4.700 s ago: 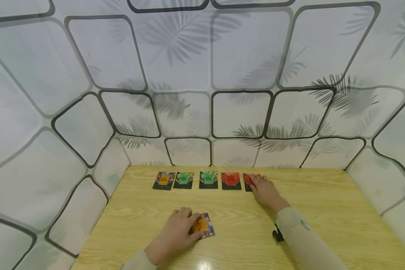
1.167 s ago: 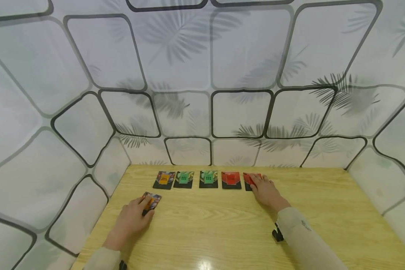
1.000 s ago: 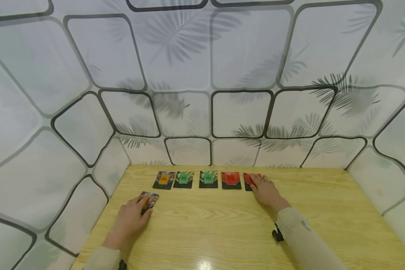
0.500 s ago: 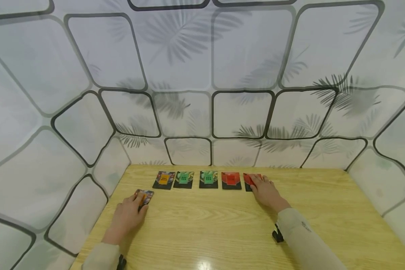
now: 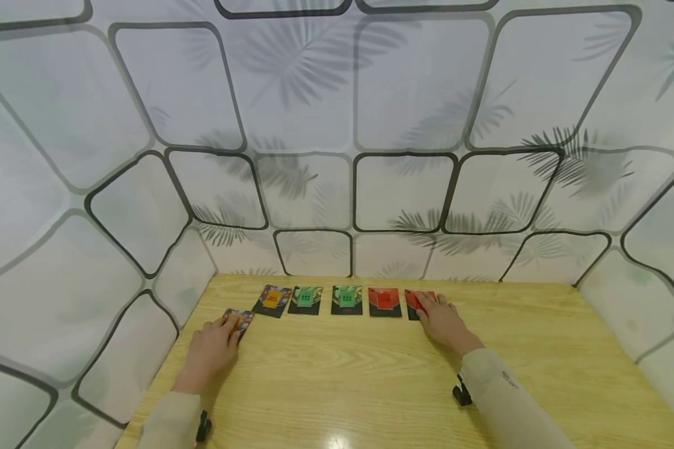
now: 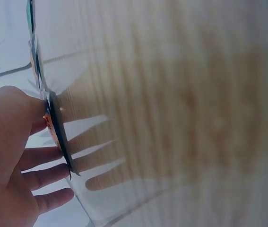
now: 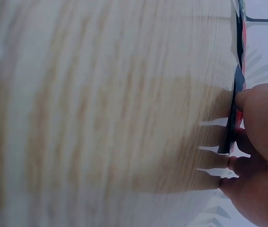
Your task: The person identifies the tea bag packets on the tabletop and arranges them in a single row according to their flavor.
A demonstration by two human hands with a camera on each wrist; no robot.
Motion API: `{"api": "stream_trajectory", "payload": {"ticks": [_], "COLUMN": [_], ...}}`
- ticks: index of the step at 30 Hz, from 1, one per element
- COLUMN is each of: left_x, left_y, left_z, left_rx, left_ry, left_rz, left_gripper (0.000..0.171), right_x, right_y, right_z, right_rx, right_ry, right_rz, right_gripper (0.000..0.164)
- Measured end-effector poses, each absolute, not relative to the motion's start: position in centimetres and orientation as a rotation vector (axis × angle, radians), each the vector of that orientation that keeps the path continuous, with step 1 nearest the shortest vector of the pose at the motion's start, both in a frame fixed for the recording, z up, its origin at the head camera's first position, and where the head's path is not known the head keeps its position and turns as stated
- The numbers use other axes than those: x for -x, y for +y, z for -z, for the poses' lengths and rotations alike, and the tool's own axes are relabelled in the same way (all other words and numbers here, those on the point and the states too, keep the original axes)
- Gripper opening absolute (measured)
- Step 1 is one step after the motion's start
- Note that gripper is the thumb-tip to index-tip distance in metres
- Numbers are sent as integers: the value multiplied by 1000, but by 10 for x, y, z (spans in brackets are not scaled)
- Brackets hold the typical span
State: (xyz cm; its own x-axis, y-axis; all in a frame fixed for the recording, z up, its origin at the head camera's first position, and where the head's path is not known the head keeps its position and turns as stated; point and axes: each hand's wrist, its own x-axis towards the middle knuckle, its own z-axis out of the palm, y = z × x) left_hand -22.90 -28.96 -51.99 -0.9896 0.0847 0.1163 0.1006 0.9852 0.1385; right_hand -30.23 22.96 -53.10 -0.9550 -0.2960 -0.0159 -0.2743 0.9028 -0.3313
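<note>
Several small flat packets lie in a row at the back of the table. At the left end my left hand [image 5: 208, 350] holds a packet with an orange label [image 5: 246, 317], thumb at its near edge and fingers over its top. Its corner meets the other orange-labelled packet [image 5: 272, 300], which sits slightly turned. In the left wrist view that held packet [image 6: 58, 130] appears edge-on beside the thumb. My right hand [image 5: 442, 321] rests with extended fingers on the rightmost red packet [image 5: 411, 307], covering part of it. Another red packet [image 5: 384, 301] is left of it.
Two green-labelled packets [image 5: 306, 299] stand between the orange and red ones, with a gap between them. The pale wood table [image 5: 337, 374] ends at a patterned wall covering [image 5: 404, 187] behind and at both sides.
My left hand has brought the orange-labelled packet from the front middle to the row's left end, lately shifting it back and left. The neighbouring orange packet has turned a little. My right hand stays put.
</note>
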Motion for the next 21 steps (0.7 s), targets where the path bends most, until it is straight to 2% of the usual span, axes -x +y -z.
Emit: {"api": "stream_trajectory", "payload": {"ticks": [21], "left_x": [234], "left_y": [-296], "left_z": [522], "left_rx": [33], "left_ry": [-3038], "left_rz": [186], "left_gripper": [51], "right_x": [307], "right_y": [235], "right_z": [542], "right_rx": [464], "right_ry": [3010], "right_rz": [520], "right_gripper": [55]}}
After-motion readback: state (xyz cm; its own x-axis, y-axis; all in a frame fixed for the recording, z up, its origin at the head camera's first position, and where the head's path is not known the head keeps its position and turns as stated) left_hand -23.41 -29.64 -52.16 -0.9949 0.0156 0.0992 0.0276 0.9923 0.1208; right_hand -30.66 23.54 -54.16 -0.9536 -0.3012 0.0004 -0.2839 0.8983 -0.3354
